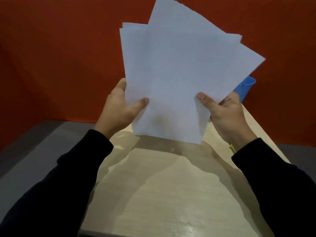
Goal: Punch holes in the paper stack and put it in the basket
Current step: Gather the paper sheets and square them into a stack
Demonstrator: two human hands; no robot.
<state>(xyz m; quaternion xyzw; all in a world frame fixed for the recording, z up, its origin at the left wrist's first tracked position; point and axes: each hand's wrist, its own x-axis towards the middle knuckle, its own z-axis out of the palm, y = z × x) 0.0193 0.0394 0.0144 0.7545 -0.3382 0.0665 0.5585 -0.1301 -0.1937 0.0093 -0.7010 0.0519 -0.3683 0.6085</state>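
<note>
A fanned stack of white paper [172, 74] is held upright above the table, its sheets askew at the top. My left hand [119, 110] grips its lower left edge, thumb on the front. My right hand [225, 113] grips the lower right edge, thumb pressed on the front sheet. A blue basket [246, 88] shows partly behind the paper at the right, on the table's far end. No hole punch is in sight; the paper hides much of the far table.
A light wooden table [162, 194] runs away from me, with grey floor [34, 151] to its left and right. An orange-red wall [59, 57] stands behind. A small yellow thing [232, 148] peeks out by my right sleeve.
</note>
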